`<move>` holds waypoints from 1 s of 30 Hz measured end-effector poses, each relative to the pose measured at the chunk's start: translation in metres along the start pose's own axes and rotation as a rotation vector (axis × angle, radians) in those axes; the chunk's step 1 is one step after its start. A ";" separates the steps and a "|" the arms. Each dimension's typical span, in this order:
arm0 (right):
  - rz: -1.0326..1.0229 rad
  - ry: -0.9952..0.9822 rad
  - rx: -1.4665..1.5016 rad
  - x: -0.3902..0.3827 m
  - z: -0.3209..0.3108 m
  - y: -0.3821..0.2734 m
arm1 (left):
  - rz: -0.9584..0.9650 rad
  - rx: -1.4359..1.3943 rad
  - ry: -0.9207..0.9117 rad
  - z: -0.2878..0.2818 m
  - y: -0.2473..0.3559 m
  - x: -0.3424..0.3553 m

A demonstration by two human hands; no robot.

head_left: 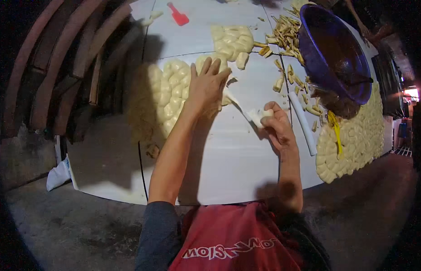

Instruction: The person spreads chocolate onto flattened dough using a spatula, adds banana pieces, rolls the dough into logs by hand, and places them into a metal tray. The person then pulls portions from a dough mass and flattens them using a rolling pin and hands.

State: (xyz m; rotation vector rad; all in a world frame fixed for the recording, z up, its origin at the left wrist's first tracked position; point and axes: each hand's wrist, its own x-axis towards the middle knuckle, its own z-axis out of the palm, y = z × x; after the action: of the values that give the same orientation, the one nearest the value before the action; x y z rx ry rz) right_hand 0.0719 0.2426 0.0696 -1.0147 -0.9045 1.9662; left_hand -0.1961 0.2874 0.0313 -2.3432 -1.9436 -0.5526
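My left hand (205,88) lies with fingers spread on pale dough lumps (174,92) packed side by side on the white tabletop. Between finger and thumb, my right hand (281,127) pinches a small piece of pale dough (256,116). From this piece a thin whitish strip (233,99) runs back toward the left hand; where it ends under the fingers is hidden. Beyond the left hand sits another patch of dough lumps (232,40).
A large dark blue basin (310,49) stands at the far right, with yellowish-brown elongated pieces (285,34) scattered beside it. Near my right hand lies a white rod (303,124). More dough lumps (350,144) and a yellow strip-like item (335,131) are further right. A red scraper (178,16) is at the back.
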 end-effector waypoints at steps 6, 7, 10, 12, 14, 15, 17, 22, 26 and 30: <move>-0.056 -0.073 -0.024 -0.057 0.003 -0.012 | -0.036 -0.105 0.170 -0.016 0.013 -0.017; -0.043 -0.083 -0.090 -0.064 0.008 -0.013 | -0.046 -0.107 0.159 -0.019 0.014 -0.026; 0.149 -0.104 -0.270 -0.075 0.025 -0.001 | -0.089 -0.435 0.261 -0.054 0.027 -0.051; 0.284 -0.219 -0.355 -0.076 0.037 0.008 | -0.227 -0.693 0.155 -0.076 0.039 -0.084; 0.270 -0.269 -0.272 -0.082 0.055 0.021 | -0.344 -0.809 0.049 -0.092 0.050 -0.118; 0.255 -0.323 -0.191 -0.082 0.065 0.030 | -0.371 -0.798 0.068 -0.095 0.051 -0.137; 0.187 -0.238 -0.143 -0.079 0.077 0.061 | -0.463 -0.777 0.080 -0.096 0.056 -0.170; -0.444 0.066 -1.112 -0.084 0.083 0.112 | -0.659 -0.739 0.165 -0.098 0.084 -0.236; -0.705 0.163 -1.494 -0.091 0.094 0.093 | -0.593 -0.548 0.164 -0.091 0.104 -0.258; -0.160 0.038 -1.000 -0.091 0.088 0.084 | -0.546 -0.511 0.135 -0.087 0.124 -0.245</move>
State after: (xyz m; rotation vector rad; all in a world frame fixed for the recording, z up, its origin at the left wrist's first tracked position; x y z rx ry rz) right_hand 0.0101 0.1040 0.0704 -1.4224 -1.9538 1.3027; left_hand -0.1343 0.0074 0.0624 -1.8765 -2.6177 -1.3416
